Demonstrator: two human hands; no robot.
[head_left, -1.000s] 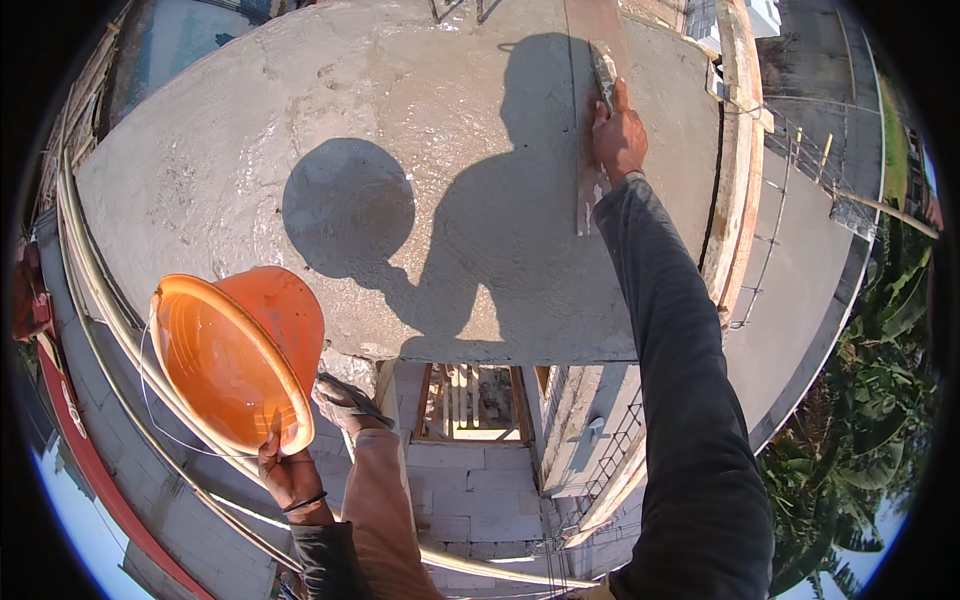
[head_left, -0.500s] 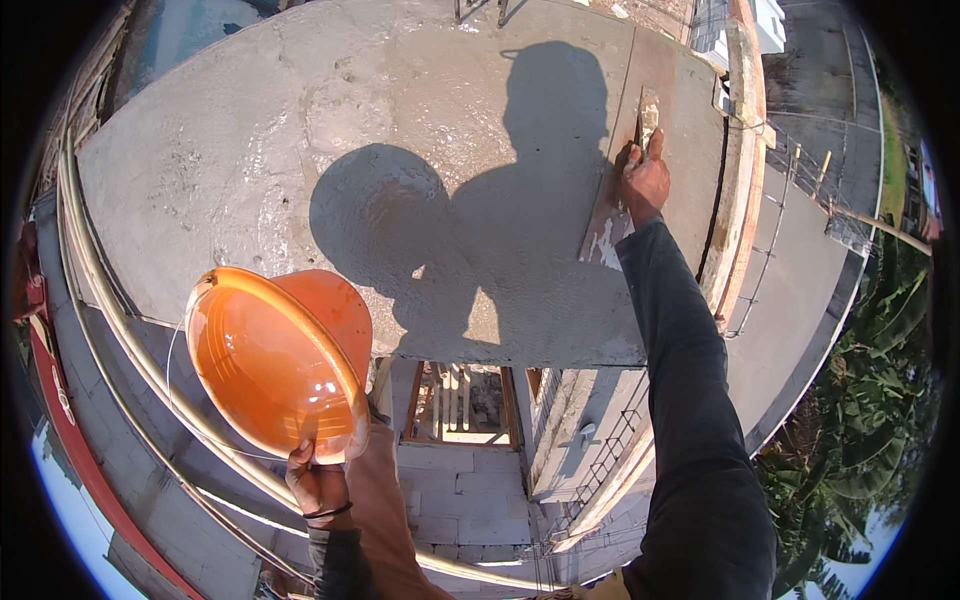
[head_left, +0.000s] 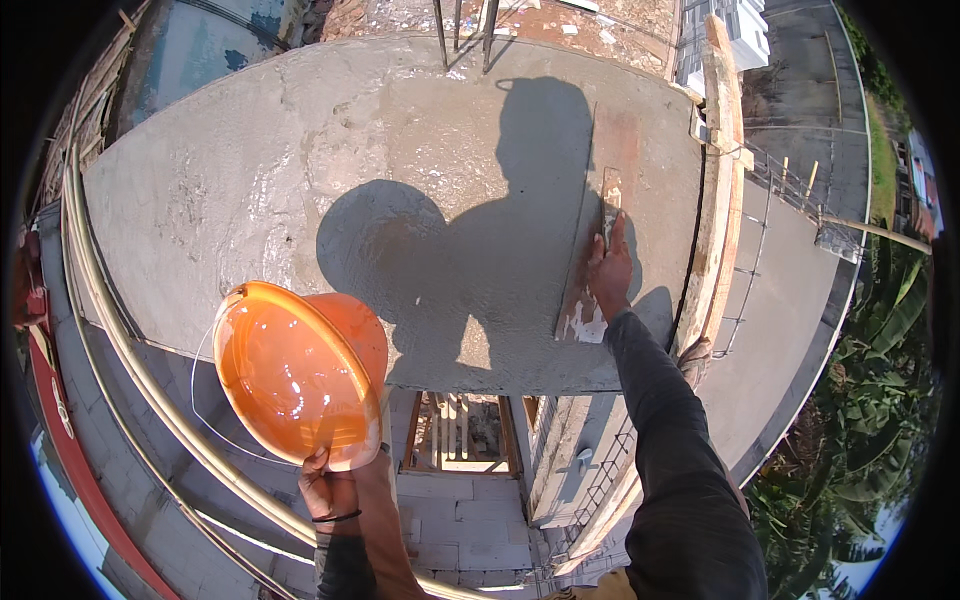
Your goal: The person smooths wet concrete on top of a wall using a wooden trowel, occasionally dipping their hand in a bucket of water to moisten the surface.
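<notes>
My left hand [head_left: 328,488] grips the near rim of an orange bucket [head_left: 300,375], its thumb over the edge. The bucket is tilted so its wet, shiny inside shows, with a thin wire handle [head_left: 205,410] hanging at its left. Farther right, my right hand [head_left: 610,272] is closed round the cement-caked handle of a long flat trowel [head_left: 582,318]. The trowel's blade lies flat on the wet grey cement [head_left: 250,180], near the slab's right side. My shadow and the bucket's fall across the cement.
A wooden board [head_left: 712,200] edges the slab on the right. Dark rods [head_left: 488,35] stand at the far edge. Below the near edge is a drop with a block wall [head_left: 465,500] and wooden frame [head_left: 410,430]. Pale poles [head_left: 110,290] curve along the left.
My right hand has drawn the trowel toward me across the cement. The bucket, still in my left hand, sits a little farther right and lower in view. The whole view has shifted slightly.
</notes>
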